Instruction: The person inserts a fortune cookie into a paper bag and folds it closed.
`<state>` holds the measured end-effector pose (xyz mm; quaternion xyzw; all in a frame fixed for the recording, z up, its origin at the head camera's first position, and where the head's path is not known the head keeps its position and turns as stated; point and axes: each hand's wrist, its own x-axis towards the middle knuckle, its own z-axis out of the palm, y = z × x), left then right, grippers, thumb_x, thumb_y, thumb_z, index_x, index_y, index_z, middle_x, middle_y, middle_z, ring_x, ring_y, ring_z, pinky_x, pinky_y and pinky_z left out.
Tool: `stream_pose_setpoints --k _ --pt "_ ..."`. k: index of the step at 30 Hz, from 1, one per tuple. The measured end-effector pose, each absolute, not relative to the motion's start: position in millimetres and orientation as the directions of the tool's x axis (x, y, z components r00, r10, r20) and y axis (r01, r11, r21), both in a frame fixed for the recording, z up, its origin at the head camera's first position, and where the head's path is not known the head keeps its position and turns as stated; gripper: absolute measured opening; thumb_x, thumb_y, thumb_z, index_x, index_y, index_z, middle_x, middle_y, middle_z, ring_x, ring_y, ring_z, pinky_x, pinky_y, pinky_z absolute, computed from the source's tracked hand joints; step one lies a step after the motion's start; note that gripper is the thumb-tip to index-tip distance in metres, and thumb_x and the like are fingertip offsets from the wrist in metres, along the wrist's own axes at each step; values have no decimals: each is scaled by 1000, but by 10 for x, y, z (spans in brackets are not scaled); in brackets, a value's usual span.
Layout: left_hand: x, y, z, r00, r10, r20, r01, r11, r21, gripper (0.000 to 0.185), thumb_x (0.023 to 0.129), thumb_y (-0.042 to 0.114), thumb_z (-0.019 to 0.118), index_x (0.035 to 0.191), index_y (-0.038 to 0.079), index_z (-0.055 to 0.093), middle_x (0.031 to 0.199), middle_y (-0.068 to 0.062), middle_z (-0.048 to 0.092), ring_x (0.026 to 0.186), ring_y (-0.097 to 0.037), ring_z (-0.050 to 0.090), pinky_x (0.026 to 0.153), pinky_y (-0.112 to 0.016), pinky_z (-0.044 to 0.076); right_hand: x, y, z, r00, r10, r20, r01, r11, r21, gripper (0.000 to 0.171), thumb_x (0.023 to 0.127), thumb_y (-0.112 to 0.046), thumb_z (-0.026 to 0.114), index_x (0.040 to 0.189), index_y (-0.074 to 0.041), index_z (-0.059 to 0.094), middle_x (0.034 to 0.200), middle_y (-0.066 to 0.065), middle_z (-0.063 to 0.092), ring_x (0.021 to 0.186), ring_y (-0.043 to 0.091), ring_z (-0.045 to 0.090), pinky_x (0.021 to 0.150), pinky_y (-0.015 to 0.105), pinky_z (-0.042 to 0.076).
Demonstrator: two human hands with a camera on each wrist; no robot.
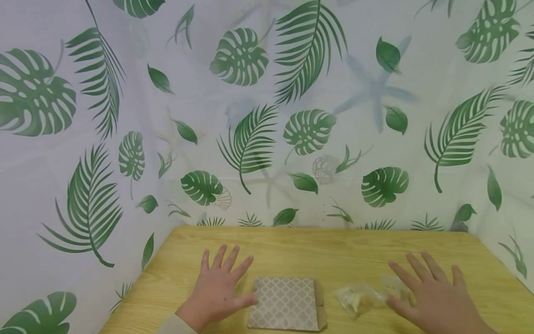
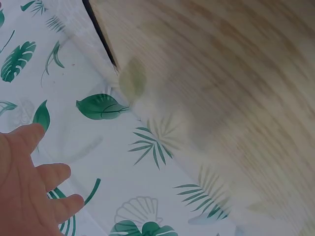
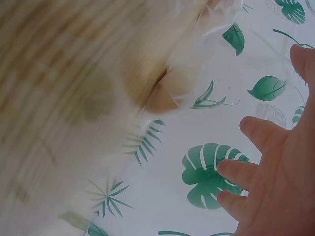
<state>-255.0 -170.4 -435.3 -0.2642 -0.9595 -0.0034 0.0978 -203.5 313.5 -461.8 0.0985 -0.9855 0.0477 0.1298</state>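
Observation:
My left hand (image 1: 219, 290) is spread with its fingers straight, its thumb overlapping the left edge of a flat patterned cardboard box (image 1: 283, 304). That box lies on the table with brown flaps (image 1: 320, 301) showing along its right side. On the right, my right hand (image 1: 438, 297) is spread too, holding nothing. Beside its thumb lie clear plastic packets (image 1: 358, 299) with pale pieces inside, partly hidden by the hand. The left wrist view shows the left fingers (image 2: 54, 174) apart; the right wrist view shows the right fingers (image 3: 256, 132) apart, with a blurred clear packet (image 3: 167, 91) beyond.
A yellow wood-grain table (image 1: 317, 248) spans the lower view, its far edge against a white cloth backdrop (image 1: 267, 93) printed with green leaves, starfish and shells. The cloth also hangs along the left and right sides.

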Motion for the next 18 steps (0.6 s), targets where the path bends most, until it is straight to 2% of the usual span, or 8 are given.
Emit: stream_pose_setpoints --k 7,18 --pt "-2564 -1662 -4374 -804 577 146 582 813 -12 89 87 80 51 160 32 32 166 -9 22 151 -41 15 112 -74 7 -2067 3053 -4648 -944 -221 244 -254 961 -111 80 89 -71 58 151 -22 50 154 24 40 142 51 25 97 84 12" --pt "-2604 -1424 -4493 -736 670 92 673 739 1 102 78 84 58 161 33 29 165 -7 24 150 -38 21 113 -72 12 -2135 2694 -4702 -910 -314 270 -365 916 -164 76 87 -70 63 147 -24 55 151 17 47 141 47 32 99 81 20"
